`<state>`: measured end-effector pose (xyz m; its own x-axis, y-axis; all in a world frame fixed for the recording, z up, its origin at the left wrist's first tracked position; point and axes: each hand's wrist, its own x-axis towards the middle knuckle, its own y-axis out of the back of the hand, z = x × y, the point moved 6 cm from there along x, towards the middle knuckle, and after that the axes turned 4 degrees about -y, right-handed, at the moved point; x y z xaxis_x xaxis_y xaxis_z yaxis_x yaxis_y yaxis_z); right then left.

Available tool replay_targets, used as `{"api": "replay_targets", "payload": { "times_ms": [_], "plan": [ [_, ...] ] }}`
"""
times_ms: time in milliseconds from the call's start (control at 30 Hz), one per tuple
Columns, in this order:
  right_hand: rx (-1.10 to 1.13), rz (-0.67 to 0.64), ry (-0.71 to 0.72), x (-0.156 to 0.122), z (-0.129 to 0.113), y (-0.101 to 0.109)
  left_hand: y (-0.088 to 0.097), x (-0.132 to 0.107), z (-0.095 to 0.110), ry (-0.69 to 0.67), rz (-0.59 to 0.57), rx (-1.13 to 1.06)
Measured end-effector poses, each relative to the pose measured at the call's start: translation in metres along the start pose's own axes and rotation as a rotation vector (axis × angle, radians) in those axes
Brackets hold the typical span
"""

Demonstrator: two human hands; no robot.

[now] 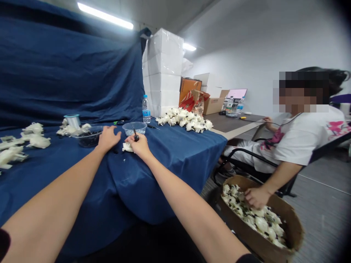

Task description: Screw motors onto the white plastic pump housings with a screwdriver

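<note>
My left hand [109, 138] is at the right rim of a clear bowl [89, 141] of small black parts, its fingers apart and nothing visible in them. My right hand [141, 146] is closed around a slim black tool that looks like a screwdriver [136, 137]. Just under that hand, a white plastic piece [127, 147] lies on the blue cloth, mostly covered; whether the fingers grip it too, I cannot tell. Behind it stands a second clear bowl [134, 128] with small shiny bits. A thin tool with a dark handle [152, 127] lies to its right.
White plastic pieces [35, 137] lie at left, by a spool [72, 120]; a heap of white pieces with black parts [183, 118] is at right. A water bottle [146, 109] stands near white boxes [164, 69]. A seated person reaches into a brown bin [294, 223] of white pieces.
</note>
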<state>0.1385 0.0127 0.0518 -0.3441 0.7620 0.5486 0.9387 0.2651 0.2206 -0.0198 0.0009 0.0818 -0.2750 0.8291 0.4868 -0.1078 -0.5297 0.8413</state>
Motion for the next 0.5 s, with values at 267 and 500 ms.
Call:
{"api": "replay_targets", "payload": {
  "times_ms": [267, 500],
  "plan": [
    [0.09, -0.11, -0.046, 0.013, 0.016, -0.002, 0.0, 0.017, 0.011, -0.029, 0.107, 0.085],
    [0.218, -0.124, -0.037, 0.008, 0.007, 0.006, 0.012, 0.045, -0.049, 0.309, 0.037, 0.081]
  ]
}}
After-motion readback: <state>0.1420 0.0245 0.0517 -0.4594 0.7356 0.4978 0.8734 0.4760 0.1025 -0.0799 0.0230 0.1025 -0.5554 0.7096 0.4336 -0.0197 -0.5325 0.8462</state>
